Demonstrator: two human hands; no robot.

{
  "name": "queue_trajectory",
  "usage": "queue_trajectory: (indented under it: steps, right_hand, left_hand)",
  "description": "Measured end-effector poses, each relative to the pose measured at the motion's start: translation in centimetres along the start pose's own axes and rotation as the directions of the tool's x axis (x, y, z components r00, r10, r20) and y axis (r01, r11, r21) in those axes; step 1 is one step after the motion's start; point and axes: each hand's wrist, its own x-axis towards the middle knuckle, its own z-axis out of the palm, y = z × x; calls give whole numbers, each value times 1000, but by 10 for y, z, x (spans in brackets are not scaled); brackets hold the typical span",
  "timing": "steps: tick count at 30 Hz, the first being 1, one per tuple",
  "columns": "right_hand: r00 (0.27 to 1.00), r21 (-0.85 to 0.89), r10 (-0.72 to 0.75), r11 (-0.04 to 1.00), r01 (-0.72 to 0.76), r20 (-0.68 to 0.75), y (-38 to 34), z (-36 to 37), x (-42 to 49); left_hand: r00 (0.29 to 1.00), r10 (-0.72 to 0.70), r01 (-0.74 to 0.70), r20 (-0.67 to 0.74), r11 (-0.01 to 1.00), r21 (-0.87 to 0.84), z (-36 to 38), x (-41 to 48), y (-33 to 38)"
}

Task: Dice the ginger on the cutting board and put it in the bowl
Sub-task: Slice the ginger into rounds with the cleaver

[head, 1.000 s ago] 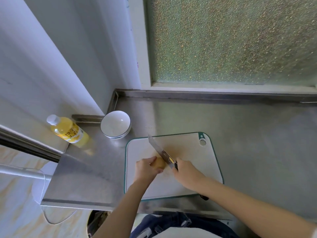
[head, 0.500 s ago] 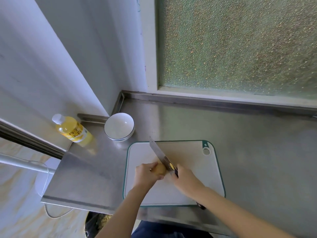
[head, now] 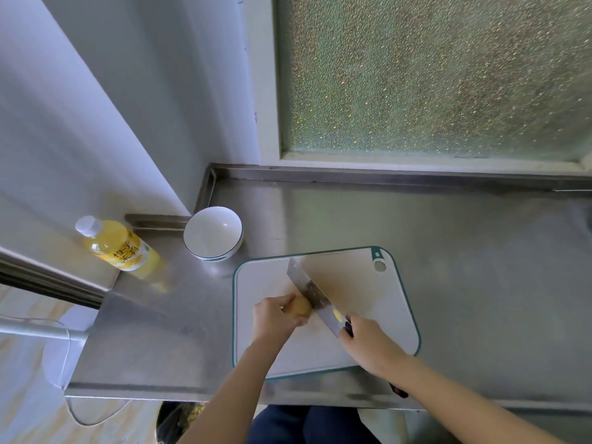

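A tan piece of ginger (head: 300, 307) lies on the white, green-rimmed cutting board (head: 378, 302). My left hand (head: 276, 318) grips the ginger from the left. My right hand (head: 368, 342) holds the handle of a cleaver (head: 312, 298), whose blade stands edge-down against the ginger's right side. A white bowl (head: 213, 233) with nothing in it stands beyond the board's far left corner.
A bottle of yellow liquid (head: 118, 248) stands left of the bowl near the wall. The steel counter (head: 480, 251) runs right and back to a frosted window (head: 432, 75). The counter's front edge is close below the board.
The camera view has shifted slightly. The cleaver blade stays at the ginger's right side and both hands keep their holds.
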Motion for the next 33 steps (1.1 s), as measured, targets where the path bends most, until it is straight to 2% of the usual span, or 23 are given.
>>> queue_trajectory:
  steps: [10,14,20,33]
  right_hand:
    - [991,82,40,996,-29,-126,-5,35,18]
    - [988,77,-15,997,28,-155,-4,33,17]
    - [941,171,-36,980,98,-336,-9,24,10]
    - [966,90,-26,995,51,-256,-19,19,-3]
  left_hand:
    - [999,38,-38,11,999,-16,-2,-2,-3]
    - [998,52,-52,22,998,-25,-3,-4,-4]
    - [997,68,-67,36,997,-29,-5,-6,-8]
    - [996,69,-67,54,997,-42,-6,-6,-9]
